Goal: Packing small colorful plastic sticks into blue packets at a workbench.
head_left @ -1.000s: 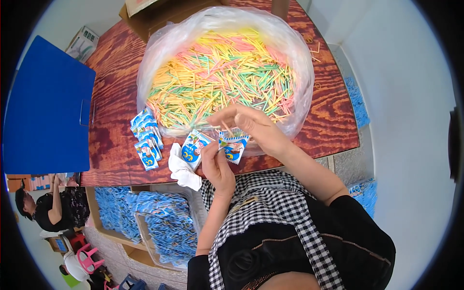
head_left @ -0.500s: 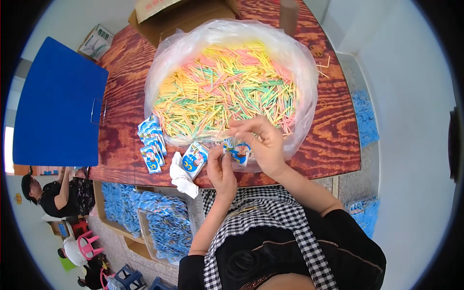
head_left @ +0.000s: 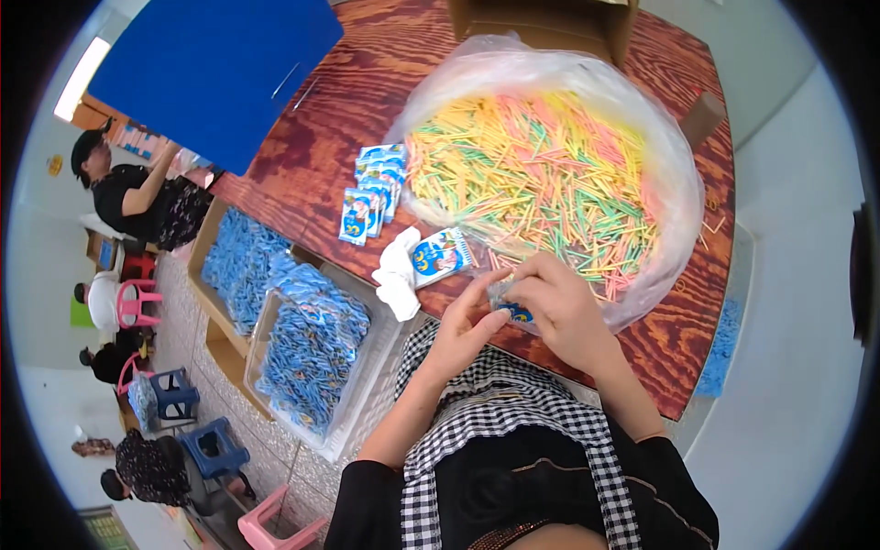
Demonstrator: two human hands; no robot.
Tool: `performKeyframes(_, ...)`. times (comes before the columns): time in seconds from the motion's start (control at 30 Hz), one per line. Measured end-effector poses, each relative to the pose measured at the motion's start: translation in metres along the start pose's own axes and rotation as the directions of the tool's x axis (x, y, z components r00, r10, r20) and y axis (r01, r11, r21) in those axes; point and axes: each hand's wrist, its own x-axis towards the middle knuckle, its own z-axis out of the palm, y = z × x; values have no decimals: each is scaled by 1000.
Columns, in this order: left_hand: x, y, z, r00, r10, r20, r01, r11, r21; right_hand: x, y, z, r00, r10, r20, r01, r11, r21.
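Both hands meet at a small blue and white packet (head_left: pixel 519 313) over the table's near edge. Closed on its left side are the fingertips of my left hand (head_left: pixel 466 327). My right hand (head_left: pixel 564 310) is closed at the packet's top and right, covering much of it. Just beyond lies a large clear plastic bag (head_left: pixel 683 197), spread wide around a heap of short thin sticks (head_left: pixel 541 174) in yellow, pink and green. Left of my hands, another packet (head_left: pixel 440 256) rests beside a crumpled white cloth (head_left: pixel 397 277). Several more packets (head_left: pixel 374 191) lie overlapping farther left.
The reddish wood-grain table (head_left: pixel 307 206) carries a cardboard box (head_left: pixel 550 26) at the back. A blue panel (head_left: pixel 215 73) stands at the far left. Below left are a clear bin (head_left: pixel 341 431) and a carton (head_left: pixel 213 225) full of blue packets. A co-worker (head_left: pixel 137 188) is beyond.
The view has swung, shifting the table rightward and tilting it. My right hand, earlier raised above the packet with fingers apart, has come down and closed on it next to my left hand.
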Motion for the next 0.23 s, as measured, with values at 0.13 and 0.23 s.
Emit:
performKeyframes(0.13, -6, 6, -22, 994, 32, 101, -46, 990, 131, 6, -6, 31, 991, -79, -109, 90, 990, 106)
performKeyframes(0.23, -8, 13, -37, 999, -3, 32, 1, 998, 58, 9, -16, 42, 976, 216, 12, -209, 929, 307)
